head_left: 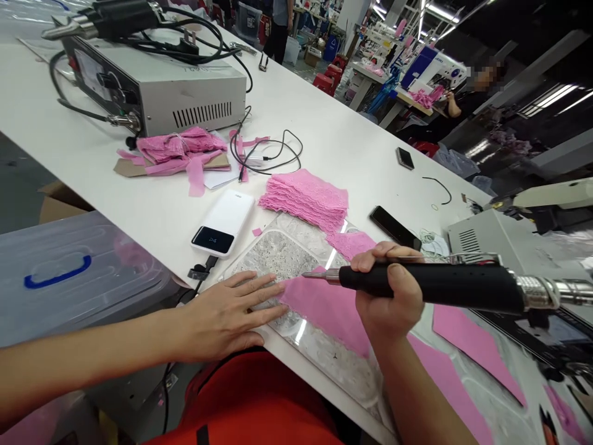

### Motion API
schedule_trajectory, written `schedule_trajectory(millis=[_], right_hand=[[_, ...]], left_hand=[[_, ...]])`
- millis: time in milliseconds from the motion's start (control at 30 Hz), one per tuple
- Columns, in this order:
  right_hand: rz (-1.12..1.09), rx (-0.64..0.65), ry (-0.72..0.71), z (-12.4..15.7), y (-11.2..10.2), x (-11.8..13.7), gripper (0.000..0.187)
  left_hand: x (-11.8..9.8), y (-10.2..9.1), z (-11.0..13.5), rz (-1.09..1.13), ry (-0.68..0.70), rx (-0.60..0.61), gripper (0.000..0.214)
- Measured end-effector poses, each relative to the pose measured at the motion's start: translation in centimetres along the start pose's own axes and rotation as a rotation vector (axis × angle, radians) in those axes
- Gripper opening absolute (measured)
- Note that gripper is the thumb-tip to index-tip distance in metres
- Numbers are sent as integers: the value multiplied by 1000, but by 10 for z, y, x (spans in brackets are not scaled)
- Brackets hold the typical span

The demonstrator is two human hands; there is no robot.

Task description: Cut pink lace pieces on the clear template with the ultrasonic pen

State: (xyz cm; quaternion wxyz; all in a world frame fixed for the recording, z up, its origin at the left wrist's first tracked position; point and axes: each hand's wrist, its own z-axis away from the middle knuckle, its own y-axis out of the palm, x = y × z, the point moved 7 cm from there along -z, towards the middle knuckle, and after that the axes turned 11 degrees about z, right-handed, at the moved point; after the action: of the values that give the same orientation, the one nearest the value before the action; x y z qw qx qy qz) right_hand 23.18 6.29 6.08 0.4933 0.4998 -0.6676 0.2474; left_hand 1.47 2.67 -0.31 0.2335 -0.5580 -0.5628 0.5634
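Observation:
My right hand [391, 290] is wrapped round a black ultrasonic welding gun [445, 285], held nearly level. Its tapered metal tip points left, over the upper edge of a pink fabric piece [324, 312]; whether it touches cannot be made out. That piece lies on a clear, scuffed plastic board [282, 244]. Spread flat, my left hand [236, 312] rests on the board, fingertips at the fabric's left corner. Just beyond are a stack of pink lace pieces [306, 194] and a single lace piece [352, 244], partly hidden by my right hand.
A white power bank [225, 222] lies left of the board, a black phone [393, 227] to its right. A grey control box [185, 93] carries another gun [106, 21]. More pink pieces [477, 349] lie at right. A person [467, 99] sits at a far sewing machine.

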Motion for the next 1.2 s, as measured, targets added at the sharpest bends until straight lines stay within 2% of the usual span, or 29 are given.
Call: schedule_trajectory(millis=[133,200,400,633,833,1033,1200], right_hand=[[23,-94,-11,-8,-15,4,7],[26,-95,-7,-9,-17,3,7],[14,-26,-12,-4,-9,-2,8],[36,-21,-36,-2,-6,-3,9],[57,-19,-46,-5,-5,-2,9],[94,-127,-82,-15,-34,12,8],[105,-182,-90,-11,-55,12,9]], left_hand=[[2,2,1,2,-8,-4,50],[2,3,1,13,-9,1,50],[1,1,1,19,-5,-20,50],[2,2,1,-8,1,3,49],[2,-5,0,-18,25,-39,47],[3,-7,0,-55,39,-37,49],[4,-5,0,-71,35,0,52]])
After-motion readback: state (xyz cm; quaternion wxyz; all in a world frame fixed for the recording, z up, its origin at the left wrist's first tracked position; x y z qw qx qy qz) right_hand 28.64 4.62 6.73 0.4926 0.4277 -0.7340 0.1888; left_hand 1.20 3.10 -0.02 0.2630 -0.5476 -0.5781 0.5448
